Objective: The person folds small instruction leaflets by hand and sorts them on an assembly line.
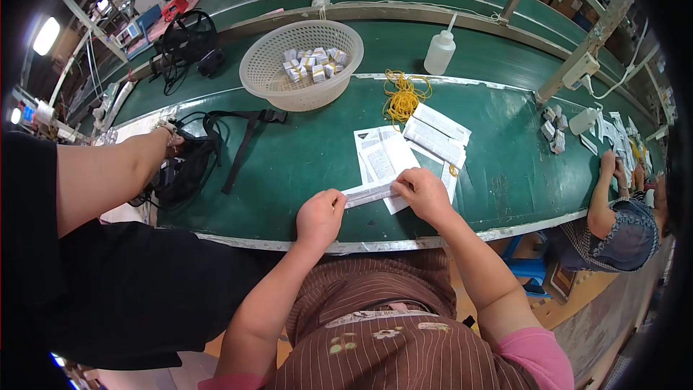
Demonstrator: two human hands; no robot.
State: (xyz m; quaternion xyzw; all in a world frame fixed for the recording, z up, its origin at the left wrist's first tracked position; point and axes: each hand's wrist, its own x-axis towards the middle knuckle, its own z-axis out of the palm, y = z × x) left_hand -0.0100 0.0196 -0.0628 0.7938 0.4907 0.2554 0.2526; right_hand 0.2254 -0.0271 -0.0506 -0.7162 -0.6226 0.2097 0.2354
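Note:
Both hands pinch a narrow folded paper leaflet (368,193) over the green table's near edge. My left hand (320,217) grips its left end and my right hand (422,193) presses its right end. Just beyond lie an unfolded printed leaflet (382,155) and a stack of folded leaflets (437,135). A bundle of yellow rubber bands (403,97) rests further back.
A white plastic basket (274,79) with several small boxes stands at the back left, a squeeze bottle (439,52) to its right. A black strap bag (191,162) lies left, under another person's arm (108,173). A second worker (613,224) sits at right.

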